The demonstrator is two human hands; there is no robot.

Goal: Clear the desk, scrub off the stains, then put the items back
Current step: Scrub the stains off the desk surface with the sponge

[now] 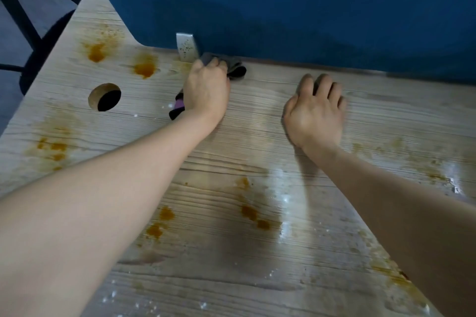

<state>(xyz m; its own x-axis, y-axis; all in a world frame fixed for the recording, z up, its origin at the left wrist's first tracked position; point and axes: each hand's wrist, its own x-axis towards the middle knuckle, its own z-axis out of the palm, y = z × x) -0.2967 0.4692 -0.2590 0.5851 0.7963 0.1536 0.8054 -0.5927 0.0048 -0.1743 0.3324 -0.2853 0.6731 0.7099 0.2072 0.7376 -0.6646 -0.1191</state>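
Grey cloth is bunched under the left hand, whose fingers curl round it at the far edge of the desk, just beside a metal bracket. Well apart to the right, the right hand rests on the wood, fingers bent, holding nothing. Orange stains dot the far left, near left and near middle. A round hole lies left of the cloth, under a blue wall.

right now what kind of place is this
Probably an office or study workstation: a wood-grain desk with a round cable hole, set against a blue partition, chair base alongside.
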